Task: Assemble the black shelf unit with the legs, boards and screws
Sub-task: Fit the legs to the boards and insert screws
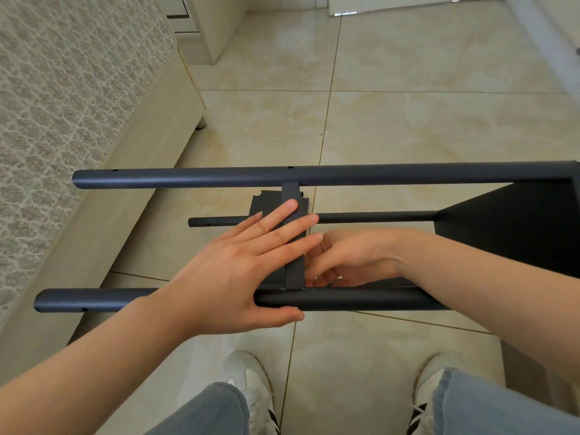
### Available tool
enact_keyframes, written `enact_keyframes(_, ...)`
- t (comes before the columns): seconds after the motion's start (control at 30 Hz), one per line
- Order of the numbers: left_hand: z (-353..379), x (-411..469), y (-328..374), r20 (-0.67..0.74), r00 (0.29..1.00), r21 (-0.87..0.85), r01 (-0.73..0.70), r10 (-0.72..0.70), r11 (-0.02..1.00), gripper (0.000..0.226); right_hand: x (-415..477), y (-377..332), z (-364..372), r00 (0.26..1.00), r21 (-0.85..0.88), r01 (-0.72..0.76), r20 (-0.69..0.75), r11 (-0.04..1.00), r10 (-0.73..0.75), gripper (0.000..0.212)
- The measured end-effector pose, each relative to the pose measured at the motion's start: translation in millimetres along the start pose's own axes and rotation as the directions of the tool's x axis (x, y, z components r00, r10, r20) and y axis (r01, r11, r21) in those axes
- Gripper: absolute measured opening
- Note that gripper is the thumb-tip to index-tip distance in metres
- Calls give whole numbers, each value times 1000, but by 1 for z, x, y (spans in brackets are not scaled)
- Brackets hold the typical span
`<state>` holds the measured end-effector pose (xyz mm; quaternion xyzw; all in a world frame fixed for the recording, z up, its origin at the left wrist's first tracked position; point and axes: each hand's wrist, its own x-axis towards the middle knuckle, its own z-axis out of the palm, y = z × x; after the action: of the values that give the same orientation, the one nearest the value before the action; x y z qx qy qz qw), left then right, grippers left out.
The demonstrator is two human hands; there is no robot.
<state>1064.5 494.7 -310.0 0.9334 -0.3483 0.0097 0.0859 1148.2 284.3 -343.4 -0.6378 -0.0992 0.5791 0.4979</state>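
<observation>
Your shoes (251, 381): planted on the floor (408, 120), close in front of the unit, which lies on its side.
Near leg (345, 301): runs across just ahead of you; the open hole near its free left end suggests that end still needs fixing.
Left hand (232, 262): spread flat with straight fingers pressing on the middle board, thumb against the near leg. It grips nothing.
Right hand (354, 255): tucked behind the board with its fingers curled. You may be working a screw there, but I cannot tell whether it holds anything.
Middle board (295, 274): seen edge-on, standing between the near and far legs. It looks placed but probably not yet fastened, since you are still steadying it.
Lower leg (376, 217): further down behind your hands, joined to the end board.
End board (518, 230): at the right, already meeting the legs, so this stage looks done.
Far leg (219, 177): holes show along it, and no board sits at its left end. I judge you roughly midway.
</observation>
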Motion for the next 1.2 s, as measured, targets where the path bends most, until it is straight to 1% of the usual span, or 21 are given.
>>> enact_keyframes(0.03, 0, 0, 0, -1, 1000, -3, 0, 0, 1000, 87, 0, 0, 1, 1000, -9, -1, -2, 1000, 1, 24)
enact_keyframes(0.07, 0, 0, 0, -1, 1000, -4, 0, 0, 1000, 87, -1, -1, 5, 1000, -31, 0, -7, 1000, 0, 15)
enact_keyframes(0.1, 0, 0, 0, 1, 1000, -4, -1, 1, 1000, 87, 0, -1, 6, 1000, -33, -1, -8, 999, 1, 18)
enact_keyframes(0.17, 0, 0, 0, 2, 1000, -2, -2, 2, 1000, 86, 3, 0, 8, 1000, -28, -13, -1, 1000, 13, 34)
enact_keyframes(0.27, 0, 1, 0, 0, 1000, -4, -5, 5, 1000, 86, 3, 0, 8, 1000, 9, 8, -4, 1000, -8, 36)
enact_keyframes(0.3, -1, 1, 0, -2, 1000, -3, -6, 6, 1000, 86, 3, 0, 6, 1000, 19, 11, -3, 1000, -11, 32)
enact_keyframes(0.37, 0, 1, -1, -4, 1000, 2, -8, 8, 1000, 86, 1, 1, 1, 1000, 21, -1, -1, 1000, 1, 16)
enact_keyframes(0.4, 0, 0, -1, -5, 1000, 1, -8, 8, 1000, 86, 1, 2, -1, 1000, 17, -3, -2, 1000, 3, 17)
enact_keyframes(0.43, 0, 0, -1, -6, 1000, 1, -9, 9, 1000, 86, 0, 1, -2, 1000, 6, -10, -5, 1000, 10, 23)
enact_keyframes(0.47, 0, 1, -1, -6, 1000, 1, -11, 11, 1000, 86, -2, 0, -1, 1000, -11, -18, -16, 1000, 18, 22)
enact_keyframes(0.53, -1, 2, -2, -5, 1000, 1, -12, 12, 1000, 86, -2, -2, 3, 999, -42, -28, -37, 999, 26, 10)
enact_keyframes(0.57, -1, 2, -2, -4, 1000, 0, -11, 11, 1000, 86, -2, -3, 5, 998, -47, -25, -51, 999, 22, 13)
enact_keyframes(0.63, -1, 2, -2, 0, 1000, -4, -10, 10, 1000, 86, -1, -5, 9, 998, -56, -28, -53, 998, 25, 29)
enact_keyframes(0.7, -1, 1, -1, -1, 1000, -8, -13, 13, 1000, 85, -1, -5, 12, 999, -58, -18, -46, 998, 15, 35)
enact_keyframes(0.87, -2, 2, -2, -1, 1000, -24, -14, 14, 1000, 85, 2, -4, 10, 1000, -33, 16, -18, 999, -16, 35)
enact_keyframes(1.0, -2, 1, -2, -3, 1000, -25, -13, 13, 1000, 85, 2, -2, 5, 1000, 26, -10, -21, 1000, 10, 37)
enact_keyframes(1.2, -1, 2, -3, -2, 1000, -14, -9, 9, 1000, 85, 6, -3, 7, 999, -37, -10, -41, 999, 9, 33)
